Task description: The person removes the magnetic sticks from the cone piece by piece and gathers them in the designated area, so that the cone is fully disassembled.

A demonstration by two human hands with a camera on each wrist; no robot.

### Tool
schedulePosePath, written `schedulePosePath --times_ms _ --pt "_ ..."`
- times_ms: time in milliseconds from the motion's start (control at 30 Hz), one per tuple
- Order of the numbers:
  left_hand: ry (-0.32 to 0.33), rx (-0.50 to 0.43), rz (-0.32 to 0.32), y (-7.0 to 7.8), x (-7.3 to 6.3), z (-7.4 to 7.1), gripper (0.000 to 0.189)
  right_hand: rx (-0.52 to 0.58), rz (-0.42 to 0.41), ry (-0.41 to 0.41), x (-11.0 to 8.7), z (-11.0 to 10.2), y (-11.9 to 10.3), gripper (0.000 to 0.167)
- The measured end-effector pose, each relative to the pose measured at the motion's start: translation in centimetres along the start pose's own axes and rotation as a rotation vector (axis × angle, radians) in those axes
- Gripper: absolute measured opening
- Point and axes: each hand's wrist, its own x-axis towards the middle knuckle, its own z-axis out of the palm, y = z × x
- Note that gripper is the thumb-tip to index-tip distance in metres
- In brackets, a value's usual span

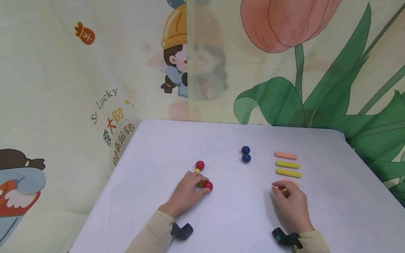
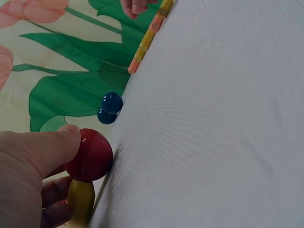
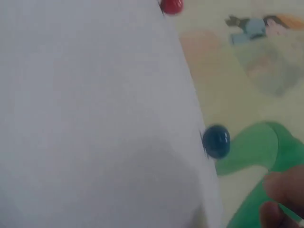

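My left hand (image 1: 186,193) holds a joined piece made of a yellow stick (image 2: 80,202) with a red ball (image 1: 207,186) at its near end. The thumb presses on that ball, and the other fingers curl by the stick. A second red ball (image 1: 200,165) sits at the piece's far end. Over on the right, my right hand (image 1: 292,203) hovers by the nearest sticks with its fingers loosely bent. Behind its fingers show part of a pink stick (image 1: 291,181) and a bit of yellow (image 1: 284,190). In the right wrist view its fingertips (image 3: 285,190) have nothing visible between them.
Two dark blue balls (image 1: 245,154) lie together toward the back of the white table (image 1: 234,218). To their right, a pink stick (image 1: 286,155) and two yellow sticks (image 1: 288,168) lie in a row. A printed cloth (image 1: 215,105) hangs behind the table.
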Motion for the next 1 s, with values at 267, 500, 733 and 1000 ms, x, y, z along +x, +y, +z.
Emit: schedulePosePath --times_ms 267,500,733,1000 --pt "-0.009 -0.11 0.065 0.2 -0.1 -0.1 0.03 0.093 -0.076 -0.327 -0.8 3.3 -4.8 0.018" --pt "-0.046 -0.155 0.069 0.5 0.0 0.1 0.034 0.123 -0.154 -0.416 -0.9 6.2 -8.1 0.037" --pt "0.014 -0.07 0.112 0.7 0.0 0.0 0.031 0.092 -0.229 -0.387 -0.4 8.1 -9.7 0.043" --pt "0.078 0.176 0.107 0.0 0.1 -0.3 0.028 0.09 -0.249 -0.38 -0.2 9.4 -10.3 0.032"
